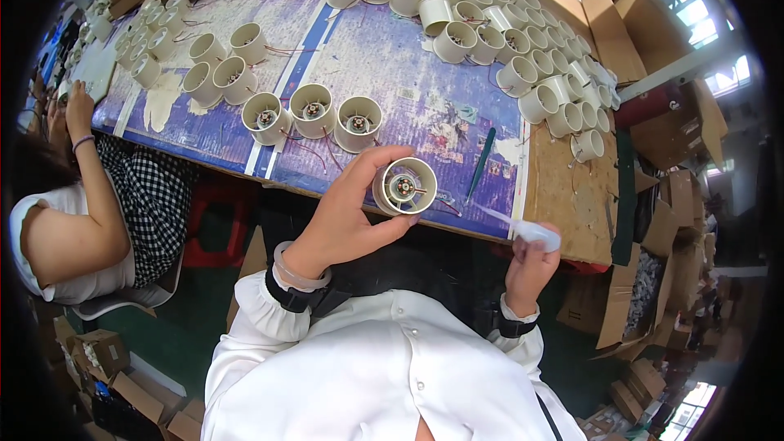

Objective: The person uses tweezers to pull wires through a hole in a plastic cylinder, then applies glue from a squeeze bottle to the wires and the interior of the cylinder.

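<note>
My left hand [343, 216] grips a round off-white plastic cup-shaped housing [405, 186] near the table's front edge, thumb and fingers around its side. Its open top faces me and shows a small round part with copper-coloured bits and wires inside. To the right, my right hand [529, 276] is closed around a small whitish squeeze bottle [537, 235]. The bottle's long thin nozzle points left toward the housing, apart from it. Just beyond my left hand stand three similar housings [358, 123] with motor-like parts and thin wires trailing out.
A dark green pen-like tool [483, 165] lies on the worn purple table covering [392, 73]. Many more housings [539, 104] crowd the table's far right, others stand at left. A co-worker's arm [94, 184] reaches in at left. Cardboard boxes [633, 294] stand on the right.
</note>
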The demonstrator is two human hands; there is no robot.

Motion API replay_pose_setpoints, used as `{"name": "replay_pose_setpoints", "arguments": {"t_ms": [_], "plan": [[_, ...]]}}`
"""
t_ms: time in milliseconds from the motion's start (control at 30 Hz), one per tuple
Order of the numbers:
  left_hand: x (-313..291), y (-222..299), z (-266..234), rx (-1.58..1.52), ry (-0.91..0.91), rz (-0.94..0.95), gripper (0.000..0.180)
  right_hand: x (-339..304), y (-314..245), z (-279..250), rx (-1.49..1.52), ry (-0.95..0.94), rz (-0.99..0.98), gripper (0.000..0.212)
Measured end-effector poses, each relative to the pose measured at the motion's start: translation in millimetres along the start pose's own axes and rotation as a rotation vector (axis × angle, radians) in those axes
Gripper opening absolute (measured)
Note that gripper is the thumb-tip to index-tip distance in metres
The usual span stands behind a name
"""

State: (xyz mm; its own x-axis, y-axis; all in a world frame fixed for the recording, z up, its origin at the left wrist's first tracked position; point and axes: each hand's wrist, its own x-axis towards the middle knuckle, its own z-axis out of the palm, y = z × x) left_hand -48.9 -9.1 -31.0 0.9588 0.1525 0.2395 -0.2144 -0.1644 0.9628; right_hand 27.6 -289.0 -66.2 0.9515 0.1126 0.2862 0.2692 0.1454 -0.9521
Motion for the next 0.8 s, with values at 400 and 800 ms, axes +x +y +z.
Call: {"name": "replay_pose_setpoints", "arguments": {"t_ms": [400,800], "plan": [[-35.5,-0.6,-39.3,0.407,0.170,-0.035,0.062,33.1,-8.4,-34.0,0.752,0.043,0.378,0.025],[-2.4,-19.4,-97.4,0.865,0.354,0.059,0.063,64.8,-12.6,-78.6,0.245,-0.010,0.343,0.031]]}}
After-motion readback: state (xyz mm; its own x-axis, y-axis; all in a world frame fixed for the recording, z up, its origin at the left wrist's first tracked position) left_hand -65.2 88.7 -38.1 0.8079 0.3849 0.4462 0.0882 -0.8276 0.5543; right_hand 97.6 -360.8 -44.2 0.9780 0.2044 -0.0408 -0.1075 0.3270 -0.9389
